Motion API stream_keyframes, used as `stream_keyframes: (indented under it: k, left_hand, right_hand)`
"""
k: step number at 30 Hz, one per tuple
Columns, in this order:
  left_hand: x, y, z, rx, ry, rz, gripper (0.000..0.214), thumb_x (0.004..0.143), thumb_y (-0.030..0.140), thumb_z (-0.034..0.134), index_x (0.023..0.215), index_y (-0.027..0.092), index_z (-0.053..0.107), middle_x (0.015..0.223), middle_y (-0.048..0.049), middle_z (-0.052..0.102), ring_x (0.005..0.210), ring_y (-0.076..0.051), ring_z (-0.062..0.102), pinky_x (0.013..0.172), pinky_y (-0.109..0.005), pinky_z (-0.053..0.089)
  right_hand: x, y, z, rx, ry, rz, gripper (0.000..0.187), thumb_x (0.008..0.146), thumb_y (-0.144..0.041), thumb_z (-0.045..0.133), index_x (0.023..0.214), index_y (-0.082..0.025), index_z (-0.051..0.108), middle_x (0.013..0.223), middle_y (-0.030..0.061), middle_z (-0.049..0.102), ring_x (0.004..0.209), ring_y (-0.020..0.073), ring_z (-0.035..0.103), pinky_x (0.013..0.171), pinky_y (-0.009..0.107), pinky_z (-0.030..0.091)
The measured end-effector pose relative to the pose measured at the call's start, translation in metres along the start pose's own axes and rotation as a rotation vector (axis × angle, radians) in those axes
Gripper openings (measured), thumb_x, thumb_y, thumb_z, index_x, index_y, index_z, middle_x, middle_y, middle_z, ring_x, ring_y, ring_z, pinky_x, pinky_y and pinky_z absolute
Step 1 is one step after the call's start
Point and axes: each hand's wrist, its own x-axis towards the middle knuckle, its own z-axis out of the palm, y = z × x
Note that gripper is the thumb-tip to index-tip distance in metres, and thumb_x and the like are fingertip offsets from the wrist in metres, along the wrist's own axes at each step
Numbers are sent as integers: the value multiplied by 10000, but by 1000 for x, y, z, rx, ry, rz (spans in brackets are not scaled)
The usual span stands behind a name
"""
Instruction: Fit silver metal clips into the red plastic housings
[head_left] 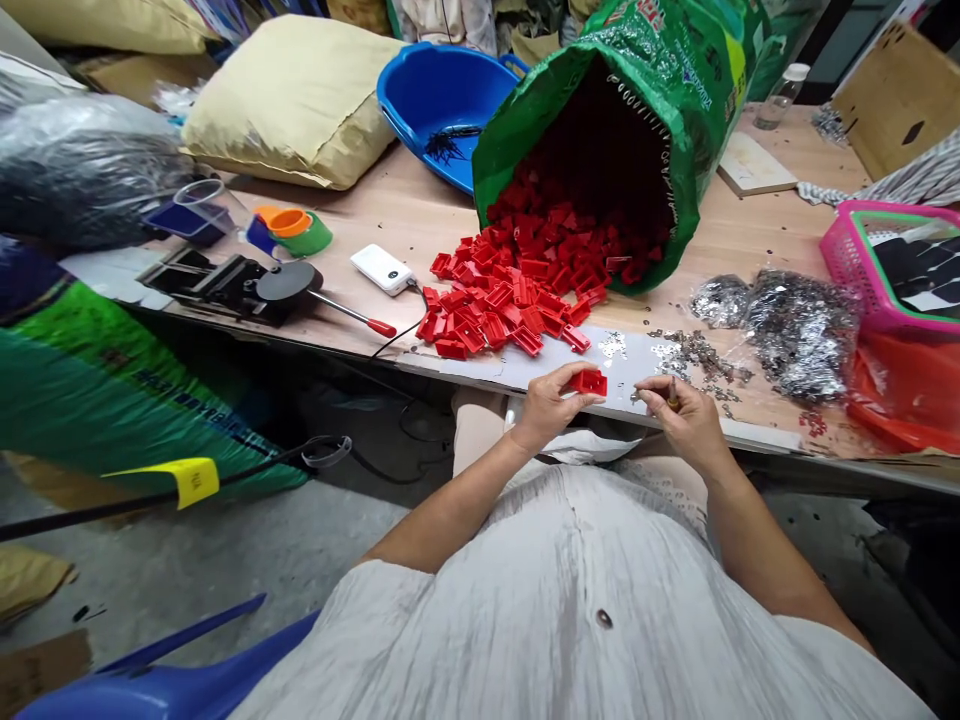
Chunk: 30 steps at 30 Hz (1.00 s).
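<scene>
My left hand [546,408] is closed on a small red plastic housing [589,382], its open side facing up, just over the table's front edge. To the right of it, my right hand [688,420] pinches a small metal piece [637,393] between thumb and forefinger. A thin tool with a yellowish handle [673,402] also shows among the right fingers; its tip is hidden. Beyond both hands, a heap of red housings [510,295] spills from a green woven sack [679,150]. Loose metal pieces [697,355] lie scattered on the table near my right hand.
Bags of metal parts [802,330] and a pink basket [844,245] stand at right. A white power bank [381,268] with a cable and a black hand press [225,285] with a red-tipped lever are at left. Behind are a blue basin [450,80] and a beige sack [292,95].
</scene>
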Motion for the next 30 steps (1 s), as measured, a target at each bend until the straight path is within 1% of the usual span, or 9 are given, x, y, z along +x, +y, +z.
stream_keyframes:
  k: [4,8,12,17,20,22,24,27,30]
  left_hand:
    - [-13,8,3,201,30,161,419,779,404,760,1140,211,675,1072,-64,749,951,-193,722,913,-301,555]
    - [-19,13,6,309,96,294,418,783,403,755,1138,200,671,1051,-73,757,940,-192,733,889,-293,572]
    - [-24,14,8,363,152,375,397,795,361,751,1145,194,665,1037,-76,756,956,-190,731,884,-293,581]
    - [-28,12,9,388,202,416,405,793,327,756,1168,208,658,1039,-67,757,1041,-209,712,954,-329,568]
    - [-30,13,10,368,213,423,420,787,316,761,1179,209,652,1053,-67,755,1043,-205,711,955,-323,568]
    - [-31,14,9,341,218,407,425,782,319,765,1177,210,652,1067,-69,752,1022,-196,717,939,-307,572]
    - [-31,16,9,314,220,377,421,783,326,764,1174,212,652,1076,-69,750,999,-187,722,921,-293,575]
    - [-32,17,8,301,217,354,415,785,345,760,1165,216,652,1067,-67,751,987,-187,725,913,-295,576]
    - [-33,16,9,307,215,364,416,779,361,763,1153,215,654,1060,-69,752,1013,-201,719,928,-317,575]
  right_hand:
    - [3,-17,14,-46,27,-115,127,904,-323,619,904,-213,681,759,8,678,610,132,554,598,265,427]
    - [0,-20,25,-112,33,-261,63,915,-264,612,896,-226,659,820,20,692,672,147,593,635,279,454]
    - [-3,-19,32,-131,4,-351,54,933,-243,588,935,-234,641,844,33,688,743,173,642,682,303,490]
    - [-5,-21,31,-134,-73,-392,121,954,-208,540,997,-234,649,899,53,689,806,185,656,719,318,503]
    - [-5,-23,29,-98,-107,-374,142,956,-215,535,1006,-233,667,930,58,687,851,190,651,756,323,502]
    - [-5,-24,27,-56,-139,-326,160,958,-238,532,1009,-237,684,952,55,687,873,191,647,768,321,495]
    - [-5,-23,24,-19,-157,-237,175,959,-280,533,1016,-241,694,956,45,692,827,180,635,733,310,482]
    - [-5,-19,19,20,-131,-75,178,945,-345,556,1001,-231,681,905,23,685,714,152,578,659,287,445]
    - [-6,-16,18,93,-143,26,177,914,-389,599,933,-217,639,835,4,639,695,137,536,647,272,425]
